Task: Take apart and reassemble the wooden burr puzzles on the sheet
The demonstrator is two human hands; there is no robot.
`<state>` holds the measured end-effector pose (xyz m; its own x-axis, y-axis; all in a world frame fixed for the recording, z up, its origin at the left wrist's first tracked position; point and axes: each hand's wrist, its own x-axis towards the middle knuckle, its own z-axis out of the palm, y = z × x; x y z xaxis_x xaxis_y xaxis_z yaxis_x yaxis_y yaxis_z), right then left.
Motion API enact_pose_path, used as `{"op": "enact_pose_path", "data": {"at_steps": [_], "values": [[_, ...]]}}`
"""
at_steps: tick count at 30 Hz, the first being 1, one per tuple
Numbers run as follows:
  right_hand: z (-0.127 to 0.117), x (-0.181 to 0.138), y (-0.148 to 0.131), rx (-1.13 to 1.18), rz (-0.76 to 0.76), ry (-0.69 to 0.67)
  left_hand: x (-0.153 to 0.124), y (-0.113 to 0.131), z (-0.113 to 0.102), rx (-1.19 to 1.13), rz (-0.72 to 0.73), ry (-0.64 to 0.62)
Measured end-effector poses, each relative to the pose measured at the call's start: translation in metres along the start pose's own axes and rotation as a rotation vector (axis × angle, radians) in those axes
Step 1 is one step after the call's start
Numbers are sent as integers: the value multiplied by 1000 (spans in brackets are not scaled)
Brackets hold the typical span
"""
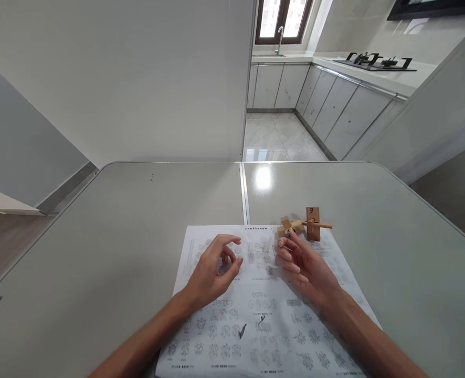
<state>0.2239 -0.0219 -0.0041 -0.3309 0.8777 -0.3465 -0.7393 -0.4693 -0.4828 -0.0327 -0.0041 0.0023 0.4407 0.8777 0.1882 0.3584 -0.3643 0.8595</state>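
A wooden interlocking puzzle (303,224) stands on the far right corner of a printed instruction sheet (264,315). Its pieces are light wood, with a thin dowel sticking out to the right. My right hand (301,265) hovers over the sheet just in front of the puzzle, fingers loosely curled and apart, fingertips close to the puzzle without gripping it. My left hand (215,265) hovers over the left part of the sheet, fingers bent and apart, holding nothing.
The sheet lies on a grey table (118,252) with a seam down its middle. A white wall stands beyond the table's far edge. A kitchen with cabinets (335,100), a sink and a stove lies behind on the right.
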Motion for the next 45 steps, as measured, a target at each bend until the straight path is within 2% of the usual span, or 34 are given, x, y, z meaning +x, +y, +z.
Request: {"op": "enact_pose_path", "data": {"at_steps": [7, 16, 20, 27, 30, 35, 41, 43, 45], "values": [[-7, -2, -3, 122, -83, -149, 1, 0, -1, 3, 18, 2], [-14, -3, -13, 298, -194, -155, 1, 0, 0, 6, 38, -1], [-20, 0, -15, 364, -189, -162, 1, 0, -1, 6, 44, 0], [-34, 4, -16, 436, -179, -253, 1, 0, -1, 10, 40, 8], [-37, 5, -18, 420, -192, -239, 0, 0, -1, 12, 39, 14], [-29, 3, -19, 255, -286, -63, 0, 2, -2, 17, 25, 0], [-9, -1, -7, -247, -475, 284, 0, 3, -2, 4, -20, 8], [-4, -3, 1, -437, -511, 315, 0, 4, -2, -6, -30, 11], [-1, -6, 9, -640, -515, 268, 0, 4, -2, -16, -35, 7]]}}
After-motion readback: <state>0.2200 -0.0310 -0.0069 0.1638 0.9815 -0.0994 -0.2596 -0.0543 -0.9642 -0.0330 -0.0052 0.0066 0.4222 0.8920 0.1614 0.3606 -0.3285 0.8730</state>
